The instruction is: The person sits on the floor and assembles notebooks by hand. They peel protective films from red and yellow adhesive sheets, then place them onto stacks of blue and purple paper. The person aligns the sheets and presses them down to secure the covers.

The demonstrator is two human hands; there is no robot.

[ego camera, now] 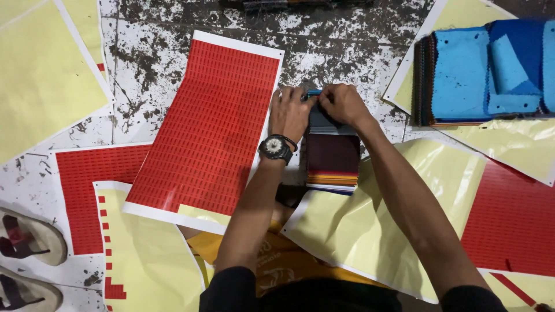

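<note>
Both hands meet at the far end of a thick stack of rectangular fabric swatches (332, 153), dark grey and maroon on top with orange, yellow and blue edges showing at the near end. The stack lies on the floor straight ahead of the person, its long axis running away from the body, so the working end is the far short edge. The left hand (291, 112), with a black wristwatch (276, 148) on its wrist, rests flat just beside the stack's far left corner, fingers curled onto the edge. The right hand (342, 104) is closed in a pinch over the same far edge; both lie equally near it. Left of the stack lies a sheet of red stickers on white backing (208, 121). Yellow backing paper (370, 225) spreads underneath and to the right. Well apart, at the upper right, sits a pile of blue fabric swatches (485, 72). The floor (335, 40) is speckled white and dark.
</note>
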